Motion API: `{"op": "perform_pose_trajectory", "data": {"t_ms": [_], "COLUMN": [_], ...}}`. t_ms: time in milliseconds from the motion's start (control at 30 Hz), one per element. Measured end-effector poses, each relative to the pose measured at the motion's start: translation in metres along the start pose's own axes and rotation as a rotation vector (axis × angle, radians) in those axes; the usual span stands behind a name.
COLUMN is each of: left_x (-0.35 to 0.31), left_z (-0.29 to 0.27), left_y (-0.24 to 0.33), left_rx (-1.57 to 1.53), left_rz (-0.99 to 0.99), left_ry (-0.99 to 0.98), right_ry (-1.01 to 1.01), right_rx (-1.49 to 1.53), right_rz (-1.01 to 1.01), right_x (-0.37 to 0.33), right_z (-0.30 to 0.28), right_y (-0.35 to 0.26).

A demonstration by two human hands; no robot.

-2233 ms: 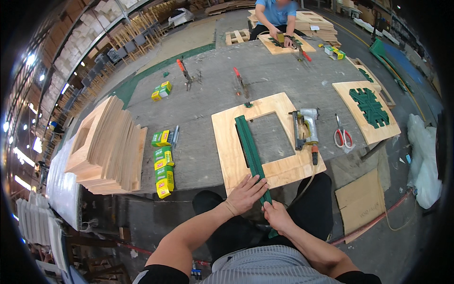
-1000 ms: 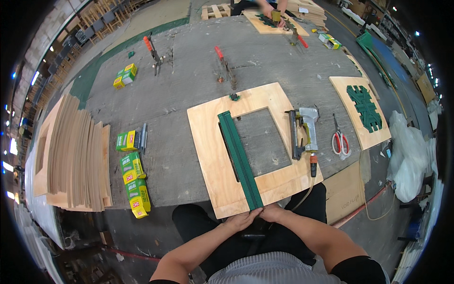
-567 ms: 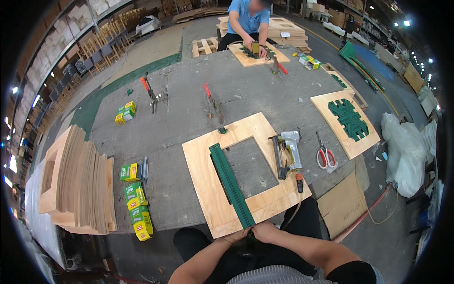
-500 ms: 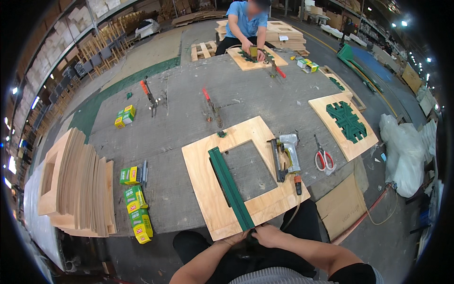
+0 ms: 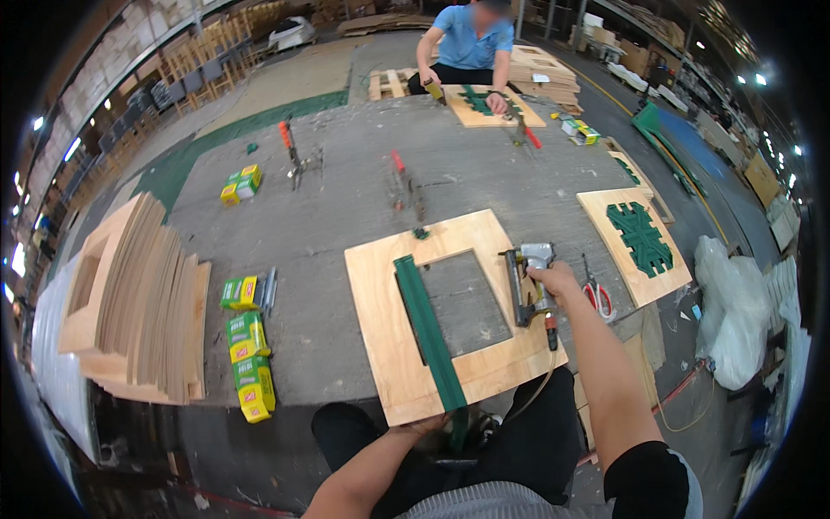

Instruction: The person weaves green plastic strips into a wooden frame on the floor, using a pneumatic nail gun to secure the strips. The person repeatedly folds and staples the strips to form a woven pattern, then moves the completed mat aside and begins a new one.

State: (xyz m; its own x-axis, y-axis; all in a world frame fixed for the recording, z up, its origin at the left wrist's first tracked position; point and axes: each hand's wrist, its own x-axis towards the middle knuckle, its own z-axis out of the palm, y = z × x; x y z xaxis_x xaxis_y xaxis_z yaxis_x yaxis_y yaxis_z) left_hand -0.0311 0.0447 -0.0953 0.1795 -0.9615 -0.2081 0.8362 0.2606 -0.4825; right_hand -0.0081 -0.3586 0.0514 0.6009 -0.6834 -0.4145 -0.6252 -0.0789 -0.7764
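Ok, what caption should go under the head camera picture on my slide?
Right hand grips a staple gun on a plywood frame while the left hand holds a green strip.

Square frame panel [image 5: 380, 311]: pale plywood, matt, grain faintly visible. Strip [image 5: 428, 333] lying across it: dark green, dull, looks like felt or cloth. Nail gun [image 5: 529, 281] under right hand [image 5: 553, 278]: grey metal body, slight sheen, dark magazine. Scissors [image 5: 596, 297]: red plastic handles, metal blades. Floor [image 5: 346, 199]: rough grey concrete, scuffed. Stacked frames [image 5: 138, 294]: bare light wood. Small boxes [image 5: 246, 359]: glossy yellow-green card. Bag [image 5: 739, 316]: white crinkled plastic.
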Motion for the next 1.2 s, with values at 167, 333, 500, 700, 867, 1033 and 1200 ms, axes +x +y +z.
{"op": "perform_pose_trajectory", "data": {"t_ms": [167, 333, 500, 700, 867, 1033, 1200], "left_x": [0.005, 0.003, -0.001, 0.004, -0.002, 0.001, 0.007], "left_z": [0.0, -0.001, 0.0, 0.011, 0.023, 0.015, -0.009], "left_y": [-0.001, 0.003, 0.009, 0.002, -0.005, -0.004, 0.029], "left_rx": [0.06, 0.061, 0.054, 0.005, 0.012, -0.009, 0.614], "left_rz": [0.032, 0.074, 0.115, 0.119, 0.146, 0.122, 0.364], "left_ry": [-0.048, -0.08, -0.107, -0.151, -0.069, -0.076, -0.09], "right_ry": [0.033, -0.103, -0.198, -0.421, -0.441, -0.433, -0.501], "right_rx": [0.15, 0.328, 0.435, 0.144, 0.056, 0.002, -0.082], "right_rz": [-0.024, -0.125, -0.018, -0.077, -0.08, -0.05, -0.098], "right_x": [-0.023, -0.095, -0.195, -0.252, -0.258, -0.261, -0.263], "right_z": [-0.001, -0.007, 0.026, 0.082, 0.097, 0.103, 0.122], "right_y": [-0.007, -0.022, -0.028, 0.0, 0.007, 0.009, -0.016]}}
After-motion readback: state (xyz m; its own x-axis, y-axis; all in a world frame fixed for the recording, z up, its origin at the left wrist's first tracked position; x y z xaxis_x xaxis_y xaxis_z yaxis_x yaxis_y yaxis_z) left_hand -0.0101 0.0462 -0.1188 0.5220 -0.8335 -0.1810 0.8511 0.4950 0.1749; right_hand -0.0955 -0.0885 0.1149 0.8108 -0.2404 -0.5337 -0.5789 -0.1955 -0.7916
